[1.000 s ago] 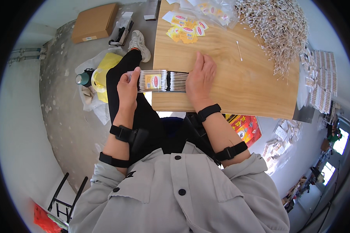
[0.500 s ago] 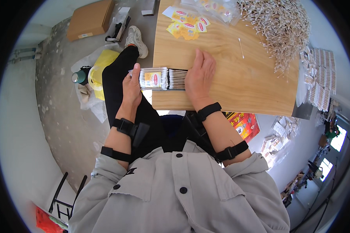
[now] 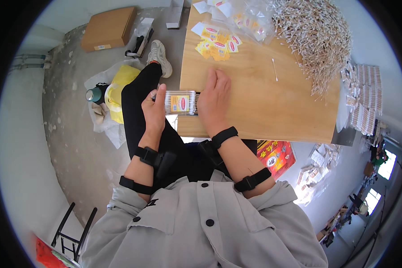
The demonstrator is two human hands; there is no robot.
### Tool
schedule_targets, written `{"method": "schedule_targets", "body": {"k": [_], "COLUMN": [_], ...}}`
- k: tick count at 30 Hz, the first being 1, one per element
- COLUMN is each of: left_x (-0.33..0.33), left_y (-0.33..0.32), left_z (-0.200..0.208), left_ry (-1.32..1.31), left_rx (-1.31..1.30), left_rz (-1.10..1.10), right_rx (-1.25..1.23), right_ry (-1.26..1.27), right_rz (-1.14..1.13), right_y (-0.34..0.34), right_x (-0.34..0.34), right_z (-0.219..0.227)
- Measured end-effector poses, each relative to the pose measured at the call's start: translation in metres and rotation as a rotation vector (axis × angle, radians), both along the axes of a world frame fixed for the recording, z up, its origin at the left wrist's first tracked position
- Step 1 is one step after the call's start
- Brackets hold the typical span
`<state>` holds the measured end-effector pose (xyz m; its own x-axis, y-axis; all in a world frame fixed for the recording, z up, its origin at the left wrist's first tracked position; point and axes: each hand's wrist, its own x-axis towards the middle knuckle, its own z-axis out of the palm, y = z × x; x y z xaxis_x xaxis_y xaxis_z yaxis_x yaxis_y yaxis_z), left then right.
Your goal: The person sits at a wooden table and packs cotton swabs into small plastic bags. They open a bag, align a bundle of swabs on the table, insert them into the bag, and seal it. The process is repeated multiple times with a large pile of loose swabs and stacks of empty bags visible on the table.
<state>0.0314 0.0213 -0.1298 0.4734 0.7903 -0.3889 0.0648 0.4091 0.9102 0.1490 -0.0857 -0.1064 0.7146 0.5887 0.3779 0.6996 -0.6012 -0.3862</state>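
Observation:
Gripped in my left hand (image 3: 155, 110), thumb on top, is a clear plastic pack of cotton swabs (image 3: 179, 103) with a yellow and white label. The pack lies across the table's left edge, part of it overhanging. From its right end a short row of swabs on something dark (image 3: 197, 103) sticks out. Against that row rests my right hand (image 3: 214, 102), its fingers extended away from me and its palm side hidden. Beyond the hands lie loose yellow and white label cards (image 3: 218, 44). One single cotton swab (image 3: 274, 70) is on the table to the right.
A big heap of loose swabs (image 3: 319, 35) covers the far right of the wooden table (image 3: 254, 111). Clear plastic bags (image 3: 254, 18) lie at the far edge. Stacked packs (image 3: 368, 98) stand beyond the right side. A cardboard box (image 3: 109, 29) and yellow bag (image 3: 120, 89) are on the floor.
My right hand has moved left toward the pack, and less of the swab row shows between them. My left hand still grips the pack. The whole view has shifted slightly.

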Motion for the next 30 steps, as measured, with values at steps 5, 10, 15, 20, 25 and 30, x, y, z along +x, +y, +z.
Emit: {"method": "schedule_targets", "body": {"k": [5, 10, 15, 20, 25, 30], "left_x": [-0.001, 0.004, 0.0, -0.002, -0.001, -0.004], "left_y": [-0.001, -0.001, -0.002, -0.004, -0.003, -0.004], "left_z": [0.006, 0.008, -0.001, 0.003, -0.001, -0.007], "left_ry": [0.025, -0.058, -0.061, 0.033, 0.086, 0.136], "left_rx": [-0.026, -0.13, -0.085, 0.039, 0.118, 0.14], "left_rz": [0.001, 0.065, 0.053, 0.001, -0.015, -0.02], "right_rx": [0.238, 0.772, 0.772, 0.821, 0.831, 0.767], "right_ry": [0.232, 0.797, 0.878, 0.939, 0.968, 0.963], "right_rz": [-0.035, -0.086, -0.032, -0.01, -0.079, -0.071], "right_y": [-0.014, -0.027, -0.014, -0.002, 0.01, 0.012], "right_x": [-0.002, -0.032, -0.05, -0.057, -0.063, -0.066], "right_z": [0.011, 0.015, 0.011, 0.007, 0.014, 0.019]}}
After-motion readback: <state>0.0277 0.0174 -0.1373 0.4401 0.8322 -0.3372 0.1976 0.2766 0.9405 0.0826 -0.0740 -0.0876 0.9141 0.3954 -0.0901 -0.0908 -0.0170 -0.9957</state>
